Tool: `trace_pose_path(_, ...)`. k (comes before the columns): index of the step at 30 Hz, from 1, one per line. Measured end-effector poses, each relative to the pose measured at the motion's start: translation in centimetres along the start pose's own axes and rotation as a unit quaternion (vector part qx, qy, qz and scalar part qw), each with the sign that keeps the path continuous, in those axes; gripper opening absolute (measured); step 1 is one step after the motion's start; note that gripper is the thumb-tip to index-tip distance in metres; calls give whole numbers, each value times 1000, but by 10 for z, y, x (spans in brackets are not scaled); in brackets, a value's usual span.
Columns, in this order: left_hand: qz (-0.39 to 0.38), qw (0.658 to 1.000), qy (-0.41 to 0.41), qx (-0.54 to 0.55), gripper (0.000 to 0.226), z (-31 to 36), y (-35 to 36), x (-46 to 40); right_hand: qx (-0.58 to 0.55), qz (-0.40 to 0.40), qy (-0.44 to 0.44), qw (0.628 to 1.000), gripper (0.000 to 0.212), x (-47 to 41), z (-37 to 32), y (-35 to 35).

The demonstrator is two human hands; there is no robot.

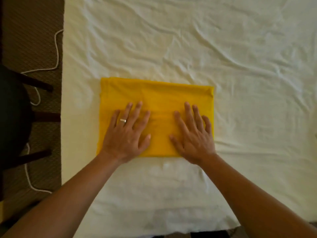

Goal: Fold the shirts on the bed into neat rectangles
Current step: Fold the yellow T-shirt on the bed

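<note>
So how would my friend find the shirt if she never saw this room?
Look at the big bed with the wrinkly white sheet. Near its left side lies the yellow shirt, folded into a flat rectangle. The left hand and the right hand press flat on it, and it is the only bright-coloured thing on the sheet.

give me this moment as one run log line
step: flatten fold | left hand: open, flat on yellow shirt | right hand: open, flat on it | shirt: folded rectangle on white sheet
</note>
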State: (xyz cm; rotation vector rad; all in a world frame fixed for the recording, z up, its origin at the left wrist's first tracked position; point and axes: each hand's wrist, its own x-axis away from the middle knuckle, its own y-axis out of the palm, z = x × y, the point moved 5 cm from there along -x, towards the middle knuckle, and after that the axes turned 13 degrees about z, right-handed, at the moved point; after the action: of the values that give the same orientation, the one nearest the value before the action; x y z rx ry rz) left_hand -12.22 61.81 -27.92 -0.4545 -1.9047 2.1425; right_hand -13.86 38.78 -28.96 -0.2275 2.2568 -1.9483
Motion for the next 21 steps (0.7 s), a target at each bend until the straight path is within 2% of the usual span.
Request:
trace_pose_path(3, -21, 1000, -1, -8, 72, -25, 4, 22, 16, -50, 2, 999, 75, 21, 17, 5)
trace_pose_path(5, -26, 999, -21, -12, 71, -44, 0, 21, -7, -49, -5, 999, 70, 17, 24, 1)
trace_pose_path(10, 19, 997, -64, -27, 66, -59, -25, -29, -64, 78, 31, 994, 47, -48, 44, -30)
trace_pose_path(11, 6, 998, -61, -24, 71, -60, -26, -44, -55, 62, 44, 996, 50, -65, 48, -34)
trace_pose_path(13, -34, 998, -47, -13, 78, -60, -25, -74, -21, -24, 37, 999, 61, -95, 53, -36)
trace_pose_path(15, -82, 996, -41, -13, 73, -60, -17, -99, 17, -83, 12, 996, 62, -115, 56, -35)
trace_pose_path(17, -90, 995, -42, -28, 55, -61, -15, -114, 29, -99, 11, 995, 54, -126, 59, -34)
trace_pose_path(19, -67, 996, -52, -25, 37, -63, -17, -117, 14, -98, 25, 995, 37, -132, 60, -37)
trace_pose_path(21, -44, 997, -67, 1, 33, -66, -25, -112, 18, -94, 11, 995, 20, -132, 59, -43)
